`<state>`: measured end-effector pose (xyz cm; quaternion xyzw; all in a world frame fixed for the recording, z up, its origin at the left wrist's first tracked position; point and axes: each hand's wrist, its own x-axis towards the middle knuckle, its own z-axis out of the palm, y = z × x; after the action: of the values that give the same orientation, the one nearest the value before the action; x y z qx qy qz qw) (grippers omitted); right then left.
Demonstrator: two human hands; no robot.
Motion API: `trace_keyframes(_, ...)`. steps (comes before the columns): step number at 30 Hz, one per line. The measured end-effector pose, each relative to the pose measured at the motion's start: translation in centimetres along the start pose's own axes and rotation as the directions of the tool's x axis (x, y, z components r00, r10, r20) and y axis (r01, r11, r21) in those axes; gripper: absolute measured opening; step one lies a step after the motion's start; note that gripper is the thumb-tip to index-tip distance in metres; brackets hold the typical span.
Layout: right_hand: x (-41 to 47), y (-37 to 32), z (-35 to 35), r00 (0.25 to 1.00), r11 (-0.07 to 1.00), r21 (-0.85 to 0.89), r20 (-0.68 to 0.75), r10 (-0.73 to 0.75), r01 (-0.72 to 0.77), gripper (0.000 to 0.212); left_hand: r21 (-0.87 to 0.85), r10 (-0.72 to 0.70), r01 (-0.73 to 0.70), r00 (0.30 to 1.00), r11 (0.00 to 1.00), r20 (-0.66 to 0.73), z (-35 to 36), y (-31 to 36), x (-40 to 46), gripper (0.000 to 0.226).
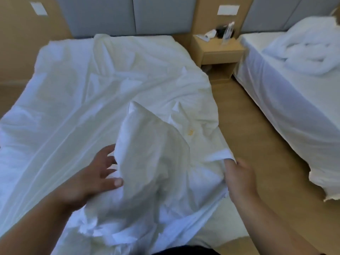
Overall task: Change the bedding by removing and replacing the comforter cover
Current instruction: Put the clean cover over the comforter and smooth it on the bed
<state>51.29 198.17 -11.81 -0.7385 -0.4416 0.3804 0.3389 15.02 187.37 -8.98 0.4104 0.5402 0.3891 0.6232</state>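
Comforter cover (103,92), white and wrinkled, lies spread over the bed filling the left and centre of the frame, its near corner bunched up at lower centre between the left hand (95,173), fingers spread wide on the cloth, and the right hand (239,175), which pinches its edge.

A wooden nightstand (219,52) stands far, between the beds, with a clear bottle (228,33) and white paper (209,34) on top. Grey headboard panels (127,14) line the far wall.
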Motion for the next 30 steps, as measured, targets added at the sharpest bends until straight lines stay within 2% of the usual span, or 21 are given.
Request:
trace_keyframes(1, -0.6, -1.8, -0.5, 0.999, 0.999, -0.007, 0.01, 0.042, -0.042, 0.032, 0.07, 0.009, -0.012, 0.999, 0.998, 0.044, 1.6, 0.8, -0.3, 0.094)
trace_keyframes(4, -3.7, -5.5, -0.6, 0.966, 0.983, -0.005, 0.184, 0.18, -0.182, 0.029, 0.221, 0.078, -0.107, 0.988, 0.97, 0.136, 6.8, 2.7, -0.2, 0.073)
trace_keyframes(5, -4.7, -6.2, -0.3, 0.947, 0.978, 0.037, 0.258, 0.191, -0.207, 0.025, 0.331, 0.127, -0.158, 0.985, 0.93, 0.113, 8.1, 2.7, 0.0, 0.074)
trace_keyframes(7, -6.5, -7.3, 0.0, 0.907, 0.946, 0.178, 0.376, 0.189, -0.271, 0.025, 0.589, 0.249, -0.238, 0.966, 0.772, 0.064, 10.1, 2.3, 0.0, 0.091)
trace_keyframes(8, -7.1, -8.0, -0.1, 0.893, 0.918, 0.254, 0.41, 0.184, -0.306, 0.027, 0.651, 0.326, -0.308, 0.94, 0.694, 0.098, 11.0, 1.9, -0.2, 0.094)
trace_keyframes(10, -8.2, -9.2, 0.0, 0.88, 0.872, 0.359, 0.449, 0.152, -0.333, 0.031, 0.661, 0.428, -0.443, 0.882, 0.606, 0.199, 12.4, 1.3, -0.7, 0.093)
trace_keyframes(11, -8.7, -9.7, 0.2, 0.878, 0.867, 0.378, 0.46, 0.13, -0.326, 0.031, 0.648, 0.456, -0.467, 0.867, 0.602, 0.2, 12.8, 1.2, -0.9, 0.092)
trace_keyframes(15, -11.3, -10.4, 1.2, 0.879, 0.899, 0.365, 0.474, 0.045, -0.243, 0.029, 0.654, 0.426, -0.302, 0.904, 0.694, -0.035, 13.4, 2.3, 0.5, 0.109)
trace_keyframes(19, -11.9, -10.2, -0.3, 0.88, 0.942, 0.317, 0.471, -0.058, -0.107, 0.027, 0.537, 0.392, -0.369, 0.917, 0.759, 0.077, 12.7, 1.9, 2.8, 0.126)
trace_keyframes(21, -11.7, -10.2, -1.2, 0.88, 0.954, 0.291, 0.468, -0.075, -0.074, 0.028, 0.623, 0.301, -0.28, 0.951, 0.73, 0.074, 12.3, 0.7, 4.0, 0.12)
trace_keyframes(24, -10.8, -10.5, -1.8, 0.884, 0.951, 0.287, 0.467, -0.033, -0.116, 0.027, 0.815, 0.041, -0.112, 0.993, 0.569, 0.108, 13.8, -2.3, 6.2, 0.078)
trace_keyframes(25, -10.5, -10.6, -2.0, 0.877, 0.954, 0.28, 0.479, -0.043, -0.106, 0.027, 0.868, -0.014, -0.073, 0.996, 0.491, 0.092, 14.2, -3.0, 6.8, 0.072)
trace_keyframes(27, -9.9, -10.9, -2.3, 0.849, 0.968, 0.242, 0.524, -0.069, -0.07, 0.038, 0.911, 0.046, -0.125, 0.992, 0.394, 0.117, 14.5, -2.9, 7.7, 0.072)
trace_keyframes(28, -9.6, -11.1, -2.4, 0.842, 0.973, 0.22, 0.535, -0.067, -0.062, 0.04, 0.908, 0.098, -0.109, 0.992, 0.405, 0.076, 14.3, -2.8, 8.3, 0.067)
trace_keyframes(30, -9.0, -11.4, -2.9, 0.819, 0.981, 0.187, 0.57, -0.069, -0.047, 0.024, 0.881, 0.228, -0.011, 0.968, 0.473, -0.11, 14.0, -2.5, 9.8, 0.064)
